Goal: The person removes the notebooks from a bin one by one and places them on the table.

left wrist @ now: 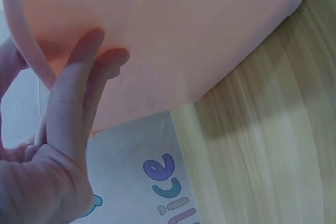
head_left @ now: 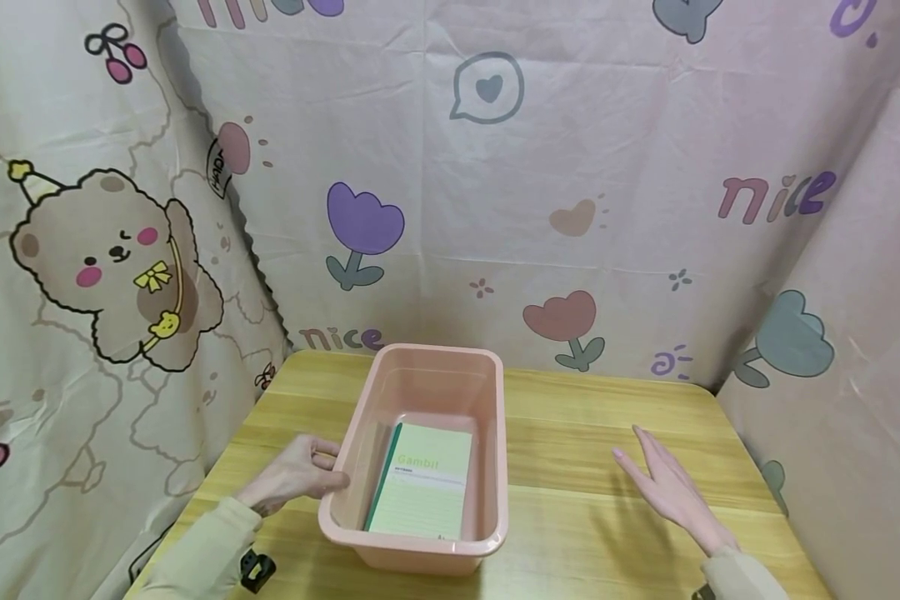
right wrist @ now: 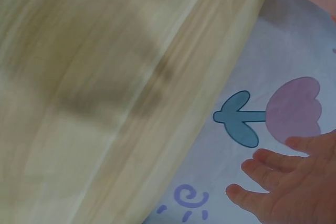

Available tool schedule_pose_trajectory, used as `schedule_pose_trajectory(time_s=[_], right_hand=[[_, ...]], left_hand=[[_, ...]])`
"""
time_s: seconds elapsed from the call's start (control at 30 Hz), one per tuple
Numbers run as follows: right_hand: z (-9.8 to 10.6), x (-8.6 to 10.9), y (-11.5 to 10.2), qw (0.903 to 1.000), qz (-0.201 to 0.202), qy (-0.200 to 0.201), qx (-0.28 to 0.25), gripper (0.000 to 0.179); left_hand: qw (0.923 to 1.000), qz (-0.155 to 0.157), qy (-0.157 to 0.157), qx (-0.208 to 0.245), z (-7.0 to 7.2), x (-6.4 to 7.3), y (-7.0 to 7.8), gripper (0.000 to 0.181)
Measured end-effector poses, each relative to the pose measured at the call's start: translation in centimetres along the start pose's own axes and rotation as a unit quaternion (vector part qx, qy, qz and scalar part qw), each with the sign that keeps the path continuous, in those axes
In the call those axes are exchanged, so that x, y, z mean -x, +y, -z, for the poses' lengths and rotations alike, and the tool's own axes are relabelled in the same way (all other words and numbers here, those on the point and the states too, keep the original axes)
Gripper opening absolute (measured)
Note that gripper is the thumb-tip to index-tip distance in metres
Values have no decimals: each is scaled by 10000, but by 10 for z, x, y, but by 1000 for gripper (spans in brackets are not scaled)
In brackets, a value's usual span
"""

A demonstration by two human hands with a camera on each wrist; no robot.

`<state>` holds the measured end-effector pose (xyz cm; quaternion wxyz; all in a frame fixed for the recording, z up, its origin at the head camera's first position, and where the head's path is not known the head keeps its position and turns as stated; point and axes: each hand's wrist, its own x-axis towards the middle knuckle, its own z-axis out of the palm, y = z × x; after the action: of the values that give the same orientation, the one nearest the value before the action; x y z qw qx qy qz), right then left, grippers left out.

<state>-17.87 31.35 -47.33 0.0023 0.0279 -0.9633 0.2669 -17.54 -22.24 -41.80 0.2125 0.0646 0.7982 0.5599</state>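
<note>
A pink plastic bin (head_left: 502, 467) stands near the middle of the wooden table. Inside it lies a pale green notebook (head_left: 429, 492) with a dark green spine and "Gambit" on its cover. My left hand (head_left: 297, 473) grips the bin's left rim. In the left wrist view, the thumb of that left hand (left wrist: 63, 124) is on one side of the rim, the fingers on the other. To the right of the bin my right hand (head_left: 673, 487) hovers over the table, fingers extended. The right wrist view shows this hand (right wrist: 294, 177) with spread fingers, holding nothing.
The wooden table (head_left: 585, 467) has light striped grain. Printed cloth (head_left: 435, 208) hangs behind it and along both sides, close to its edges. A small black device (head_left: 257, 571) sits by my left sleeve.
</note>
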Motion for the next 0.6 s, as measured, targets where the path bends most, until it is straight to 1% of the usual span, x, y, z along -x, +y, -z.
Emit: schedule_pose_trajectory(time_s=[0.17,0.33,0.47,0.6], right_hand=[[3,-6,-10,9999,33,14,100,87],[9,-13,-29,9995,215,75,208,87],[14,-20,-51,9984,444,94,341,88],[18,-30,-84,9961,689,29,551,91]], left_hand=[[10000,-2,19,-48,-3,0,1,62],[9999,-49,-5,-93,-7,-1,2,59],[9999,-133,-65,-63,-9,-2,1,58],[9999,-131,-65,-55,-11,-2,2,58]])
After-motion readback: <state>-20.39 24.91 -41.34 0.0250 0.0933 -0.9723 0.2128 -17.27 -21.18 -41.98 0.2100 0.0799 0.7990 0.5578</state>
